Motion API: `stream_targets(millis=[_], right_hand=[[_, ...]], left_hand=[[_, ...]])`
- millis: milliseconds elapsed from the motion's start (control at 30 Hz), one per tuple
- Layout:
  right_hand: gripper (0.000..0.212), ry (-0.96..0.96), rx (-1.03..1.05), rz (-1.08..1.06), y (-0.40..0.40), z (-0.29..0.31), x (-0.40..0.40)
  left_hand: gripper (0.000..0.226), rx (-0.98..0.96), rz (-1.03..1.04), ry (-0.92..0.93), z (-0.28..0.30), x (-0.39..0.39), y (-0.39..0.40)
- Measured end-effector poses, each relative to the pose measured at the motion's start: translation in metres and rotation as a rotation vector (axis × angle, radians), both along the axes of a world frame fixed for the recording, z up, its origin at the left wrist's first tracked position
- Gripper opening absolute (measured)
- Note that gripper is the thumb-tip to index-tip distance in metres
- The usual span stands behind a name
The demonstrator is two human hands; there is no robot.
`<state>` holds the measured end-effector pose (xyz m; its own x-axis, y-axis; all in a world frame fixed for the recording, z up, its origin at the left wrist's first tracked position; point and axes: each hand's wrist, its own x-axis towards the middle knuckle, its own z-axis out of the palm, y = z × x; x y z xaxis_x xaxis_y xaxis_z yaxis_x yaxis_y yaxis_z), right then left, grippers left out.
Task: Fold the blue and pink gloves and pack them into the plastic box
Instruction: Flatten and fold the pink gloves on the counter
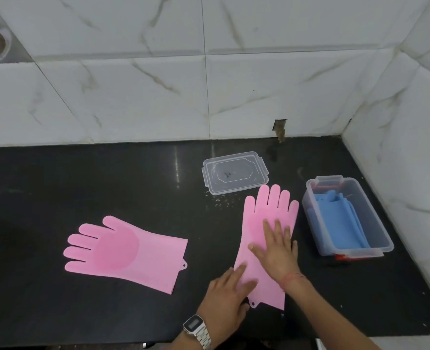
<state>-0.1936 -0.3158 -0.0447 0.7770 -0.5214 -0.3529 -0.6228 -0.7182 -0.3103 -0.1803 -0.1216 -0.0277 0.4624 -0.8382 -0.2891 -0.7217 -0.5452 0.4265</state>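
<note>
lid behind glove, box beside

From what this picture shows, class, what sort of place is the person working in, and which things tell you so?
Probably a home kitchen or utility corner: a dark polished stone countertop meets marble-patterned wall tiles on two sides, and pink scrubbing gloves lie beside a clear plastic box.

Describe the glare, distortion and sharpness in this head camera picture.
Head view: bright streaks of glare on the black counter beside the clear lid; wide-angle bending bows the wall tiles and grout lines; the left hand and right hand on the pink glove look slightly soft.
</note>
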Motion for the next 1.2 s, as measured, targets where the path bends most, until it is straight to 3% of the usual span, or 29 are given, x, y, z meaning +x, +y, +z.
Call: stream_targets(millis=[233,667,767,933,1067,1200], right_hand=[[0.080,-0.052,-0.148,0.087,-0.011,-0.018,0.013],[0.076,-0.102,-0.284,0.311,-0.025,-0.029,0.028],[0.076,-0.125,-0.320,0.337,-0.027,-0.030,0.025],[0.075,-0.127,-0.339,0.333,-0.025,-0.032,0.025],[0.074,-0.129,-0.332,0.330,-0.025,-0.033,0.025],[0.067,-0.189,-0.299,0.359,-0.010,-0.024,0.021]], left_hand=[[0.047,0.028,-0.096,0.018,-0.015,-0.017,-0.012],[0.046,-0.023,-0.065,0.004,-0.007,-0.002,-0.017],[0.051,-0.083,0.108,-0.099,-0.005,0.020,-0.002],[0.052,0.006,0.545,-0.250,-0.004,0.074,0.041],[0.045,0.088,0.597,-0.263,-0.011,0.089,0.060],[0.045,0.045,0.726,-0.158,-0.005,0.097,0.062]])
